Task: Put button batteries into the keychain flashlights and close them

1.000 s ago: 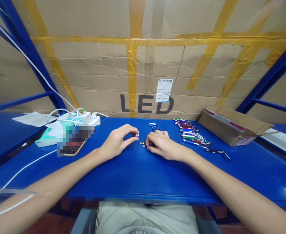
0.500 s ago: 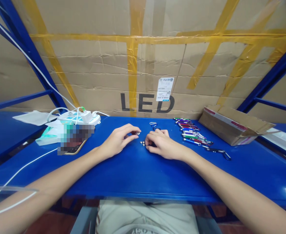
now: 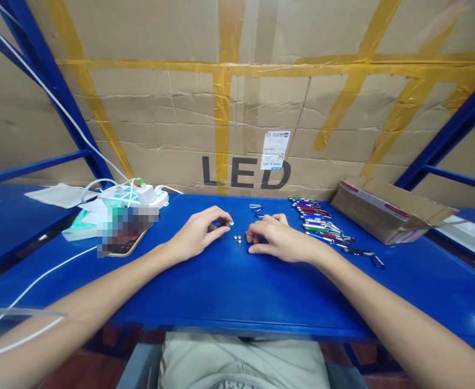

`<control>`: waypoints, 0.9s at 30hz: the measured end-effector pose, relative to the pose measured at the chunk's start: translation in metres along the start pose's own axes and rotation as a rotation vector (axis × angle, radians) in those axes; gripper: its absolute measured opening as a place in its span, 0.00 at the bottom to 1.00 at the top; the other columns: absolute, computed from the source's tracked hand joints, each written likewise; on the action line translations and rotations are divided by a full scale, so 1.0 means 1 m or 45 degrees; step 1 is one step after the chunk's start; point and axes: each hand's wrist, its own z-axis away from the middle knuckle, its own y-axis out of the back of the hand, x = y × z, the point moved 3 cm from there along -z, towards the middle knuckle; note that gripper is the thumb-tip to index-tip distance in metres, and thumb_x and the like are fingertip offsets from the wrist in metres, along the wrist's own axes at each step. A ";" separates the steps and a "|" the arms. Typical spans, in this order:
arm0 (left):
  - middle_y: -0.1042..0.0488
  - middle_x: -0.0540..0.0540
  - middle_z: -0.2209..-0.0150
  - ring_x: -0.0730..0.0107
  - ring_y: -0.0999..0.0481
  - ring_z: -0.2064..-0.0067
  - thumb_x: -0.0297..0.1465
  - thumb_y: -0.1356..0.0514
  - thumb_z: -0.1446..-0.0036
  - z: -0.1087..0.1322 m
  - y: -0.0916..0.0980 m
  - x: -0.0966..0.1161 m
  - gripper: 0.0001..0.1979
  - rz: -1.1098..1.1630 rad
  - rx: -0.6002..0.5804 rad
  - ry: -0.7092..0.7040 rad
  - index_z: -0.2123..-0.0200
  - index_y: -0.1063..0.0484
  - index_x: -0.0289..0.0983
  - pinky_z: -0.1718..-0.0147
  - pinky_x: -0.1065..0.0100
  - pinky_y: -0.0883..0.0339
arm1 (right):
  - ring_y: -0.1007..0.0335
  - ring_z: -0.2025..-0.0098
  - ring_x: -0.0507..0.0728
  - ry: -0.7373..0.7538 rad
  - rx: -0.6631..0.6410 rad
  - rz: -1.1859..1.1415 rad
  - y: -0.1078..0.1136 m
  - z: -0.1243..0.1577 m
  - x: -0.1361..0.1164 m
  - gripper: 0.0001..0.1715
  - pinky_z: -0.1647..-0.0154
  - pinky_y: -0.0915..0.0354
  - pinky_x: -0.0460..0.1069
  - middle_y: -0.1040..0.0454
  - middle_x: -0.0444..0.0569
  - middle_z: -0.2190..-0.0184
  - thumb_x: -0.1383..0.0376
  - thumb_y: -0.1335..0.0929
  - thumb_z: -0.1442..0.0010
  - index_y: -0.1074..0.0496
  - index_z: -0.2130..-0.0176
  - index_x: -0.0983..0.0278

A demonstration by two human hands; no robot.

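Mid-frame on the table [image 3: 237, 292], the left hand [image 3: 199, 235] pinches a piece [image 3: 228, 222] in its grip, while the right hand [image 3: 280, 241] lies palm down, fingers bent, grip unclear.

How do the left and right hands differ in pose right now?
The left hand pinches a small silver-tipped piece between thumb and fingertips; the right hand lies palm down, and whether it grips anything is hidden. The left hand sits left of the silver discs, the right hand to their right. Both rest close together on the blue table.
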 end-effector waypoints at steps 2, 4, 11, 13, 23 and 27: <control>0.20 0.43 0.51 0.64 0.19 0.52 0.36 0.39 0.25 0.000 0.000 0.000 0.09 0.004 0.003 -0.005 0.50 0.23 0.39 0.55 0.66 0.22 | 0.32 0.49 0.65 0.008 -0.047 0.004 0.004 0.001 0.001 0.05 0.42 0.53 0.62 0.17 0.49 0.55 0.60 0.28 0.30 0.25 0.57 0.60; 0.20 0.43 0.51 0.64 0.19 0.52 0.36 0.39 0.25 0.000 0.000 0.000 0.08 -0.002 0.000 -0.016 0.50 0.23 0.39 0.53 0.65 0.23 | 0.32 0.50 0.64 0.015 -0.077 0.017 0.006 0.002 0.000 0.03 0.42 0.53 0.61 0.17 0.49 0.56 0.63 0.29 0.30 0.25 0.59 0.60; 0.19 0.45 0.52 0.62 0.20 0.51 0.36 0.38 0.26 0.000 0.000 0.001 0.08 -0.064 -0.050 -0.016 0.50 0.22 0.40 0.49 0.61 0.26 | 0.33 0.53 0.62 -0.013 -0.103 0.061 0.003 0.003 -0.006 0.05 0.41 0.54 0.61 0.18 0.48 0.61 0.67 0.31 0.32 0.26 0.63 0.62; 0.19 0.44 0.52 0.62 0.20 0.50 0.37 0.38 0.25 0.000 0.000 0.001 0.09 -0.082 -0.056 -0.015 0.50 0.22 0.40 0.49 0.60 0.26 | 0.33 0.54 0.62 -0.049 -0.130 0.051 0.002 0.002 -0.008 0.06 0.41 0.53 0.60 0.19 0.48 0.64 0.67 0.30 0.33 0.28 0.65 0.62; 0.19 0.44 0.52 0.60 0.21 0.50 0.38 0.39 0.25 0.000 0.000 0.003 0.10 -0.110 -0.067 -0.016 0.50 0.22 0.40 0.47 0.58 0.28 | 0.33 0.58 0.61 -0.043 -0.108 0.013 0.003 0.002 -0.012 0.05 0.43 0.52 0.59 0.21 0.46 0.69 0.68 0.29 0.37 0.29 0.66 0.62; 0.19 0.44 0.52 0.60 0.21 0.50 0.38 0.38 0.25 0.000 0.001 0.003 0.09 -0.106 -0.057 -0.021 0.50 0.22 0.40 0.47 0.58 0.28 | 0.32 0.58 0.61 0.011 -0.083 0.001 0.003 0.003 -0.009 0.05 0.44 0.50 0.58 0.21 0.46 0.67 0.68 0.30 0.34 0.29 0.64 0.61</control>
